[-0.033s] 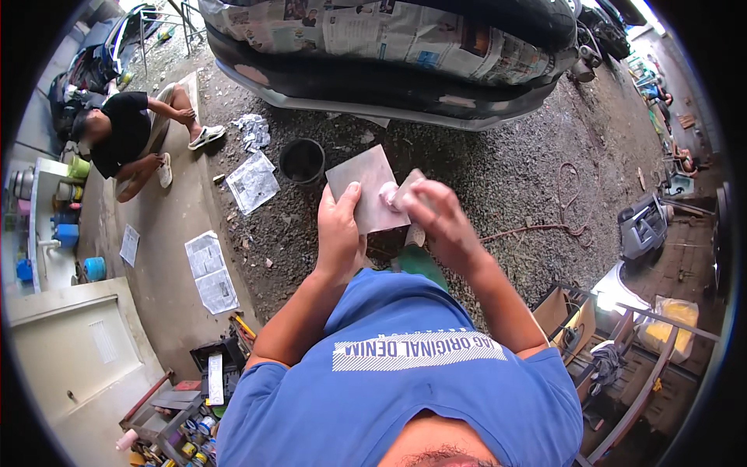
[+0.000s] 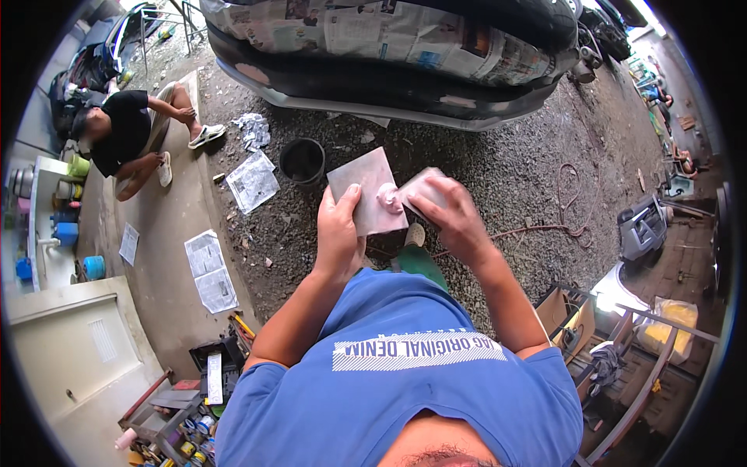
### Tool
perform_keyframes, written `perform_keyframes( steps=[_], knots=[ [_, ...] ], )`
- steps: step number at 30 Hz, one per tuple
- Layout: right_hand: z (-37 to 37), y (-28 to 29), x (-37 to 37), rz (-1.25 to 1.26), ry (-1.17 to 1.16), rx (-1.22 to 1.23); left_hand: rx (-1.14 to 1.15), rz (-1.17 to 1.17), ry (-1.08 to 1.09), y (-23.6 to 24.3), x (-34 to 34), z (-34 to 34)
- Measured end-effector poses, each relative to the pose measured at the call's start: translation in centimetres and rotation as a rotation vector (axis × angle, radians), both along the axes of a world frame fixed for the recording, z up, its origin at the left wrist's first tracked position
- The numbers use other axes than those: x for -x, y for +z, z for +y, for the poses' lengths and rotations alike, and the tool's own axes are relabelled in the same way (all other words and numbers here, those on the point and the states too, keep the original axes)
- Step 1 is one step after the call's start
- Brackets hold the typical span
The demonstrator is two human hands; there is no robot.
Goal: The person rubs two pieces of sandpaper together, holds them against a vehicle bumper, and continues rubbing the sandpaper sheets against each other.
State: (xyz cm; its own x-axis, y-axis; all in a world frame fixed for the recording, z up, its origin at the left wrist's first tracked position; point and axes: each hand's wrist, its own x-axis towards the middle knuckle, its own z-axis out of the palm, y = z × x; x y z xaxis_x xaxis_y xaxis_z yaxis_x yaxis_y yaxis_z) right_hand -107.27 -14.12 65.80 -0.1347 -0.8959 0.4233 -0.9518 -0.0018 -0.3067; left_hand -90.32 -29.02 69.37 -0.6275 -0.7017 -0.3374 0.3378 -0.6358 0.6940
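My left hand [image 2: 339, 233] grips a flat, square, greyish mixing board [image 2: 354, 179] by its lower left edge, thumb on top. A mound of pale pink putty [image 2: 389, 199] sits near the board's right edge. To the right, my right hand [image 2: 461, 226] is closed round a flat putty spreader [image 2: 422, 189], slightly blurred. The spreader's tip is close to the putty; I cannot tell whether they touch. Beyond the board stands a dark car bumper [image 2: 350, 87] with lighter patches, below newspaper masking [image 2: 405, 35].
A black bucket [image 2: 302, 161] stands on the gravel left of the board. Newspaper sheets [image 2: 210, 271] lie on the concrete strip, where a person [image 2: 128, 132] sits. A reddish hose [image 2: 537, 228] crosses the gravel at right. Tools and cans [image 2: 191, 436] crowd the lower left.
My right hand has turned and shifted a little to the right with the spreader, uncovering more of the putty. The left hand and board have barely moved.
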Motion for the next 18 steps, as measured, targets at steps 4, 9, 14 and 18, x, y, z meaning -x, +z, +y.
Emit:
perform_keyframes(
  steps=[4, 9, 14, 18],
  knots=[
    [0.2, 3.2, 1.1, 0.148, -0.043, 0.097, 0.299, -0.056, 0.000, -1.3, -0.2, -0.5],
    [-0.1, 4.5, -0.5, 0.189, 0.074, 0.041, 0.394, -0.036, -0.006, -0.3, -0.6, -1.1],
    [-0.9, 5.8, -1.3, 0.168, 0.177, 0.033, 0.573, -0.190, -0.071, 1.4, -0.2, -0.9],
    [-0.6, 7.2, -0.3, 0.228, 0.081, 0.049, 0.646, -0.215, -0.234, -0.4, -0.7, -0.2]
  ],
)
